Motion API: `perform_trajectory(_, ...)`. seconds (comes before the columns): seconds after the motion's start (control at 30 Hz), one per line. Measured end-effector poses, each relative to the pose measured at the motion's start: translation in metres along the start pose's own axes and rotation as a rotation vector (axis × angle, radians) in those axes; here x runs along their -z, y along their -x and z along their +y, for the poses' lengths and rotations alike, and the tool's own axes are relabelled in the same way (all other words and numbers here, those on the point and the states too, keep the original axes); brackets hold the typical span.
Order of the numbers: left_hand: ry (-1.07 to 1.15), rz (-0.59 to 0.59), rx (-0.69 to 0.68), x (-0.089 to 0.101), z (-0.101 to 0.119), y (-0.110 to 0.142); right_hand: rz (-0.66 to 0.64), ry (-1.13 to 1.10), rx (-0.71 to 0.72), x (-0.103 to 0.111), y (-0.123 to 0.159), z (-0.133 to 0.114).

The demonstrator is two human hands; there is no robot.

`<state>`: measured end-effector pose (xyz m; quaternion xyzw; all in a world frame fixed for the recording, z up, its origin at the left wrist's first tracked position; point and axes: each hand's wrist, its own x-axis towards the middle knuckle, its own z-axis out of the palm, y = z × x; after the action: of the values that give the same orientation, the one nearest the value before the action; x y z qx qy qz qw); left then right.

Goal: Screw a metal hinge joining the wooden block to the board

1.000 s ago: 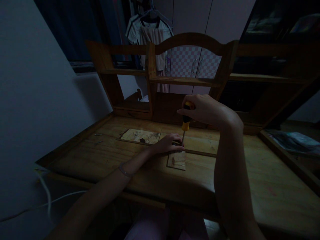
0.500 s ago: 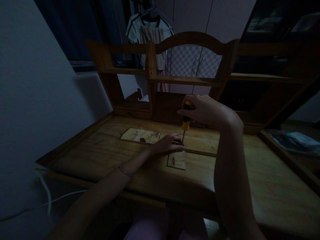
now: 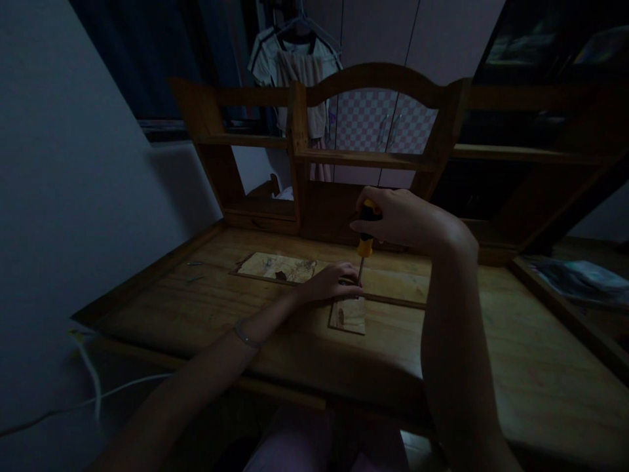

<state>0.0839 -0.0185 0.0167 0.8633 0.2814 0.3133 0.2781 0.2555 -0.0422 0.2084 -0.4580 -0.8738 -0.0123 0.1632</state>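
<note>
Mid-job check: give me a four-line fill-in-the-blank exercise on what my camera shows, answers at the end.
1. The ____ hand holds the screwdriver.
2. Its handle is black and ____.
3. Its shaft points ____, not up.
4. A bracelet circles the ____ arm.

Missing words: right; yellow; down; left.

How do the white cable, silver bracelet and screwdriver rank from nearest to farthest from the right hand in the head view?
1. The screwdriver, gripped in the right hand.
2. The silver bracelet, leftward, around the left forearm.
3. The white cable, far left, by the desk.
</note>
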Motion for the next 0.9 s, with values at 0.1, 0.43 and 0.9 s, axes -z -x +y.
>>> perform_trajectory(0.1, -0.003, 0.009, 0.011, -0.0008, -0.0007, 0.0002, -0.015, -0.002, 0.003, 0.0001, 0.0014, -0.0001)
perform_trajectory(0.43, -0.019, 0.015, 0.015, -0.0017, -0.0016, 0.0005, 0.004, 0.032, -0.036, -0.0008, 0.0003, -0.0007)
perform_trajectory(0.9, -0.011, 0.015, 0.013, -0.0016, -0.001, 0.0008, 0.011, 0.044, -0.024, 0.0, 0.0002, -0.0032)
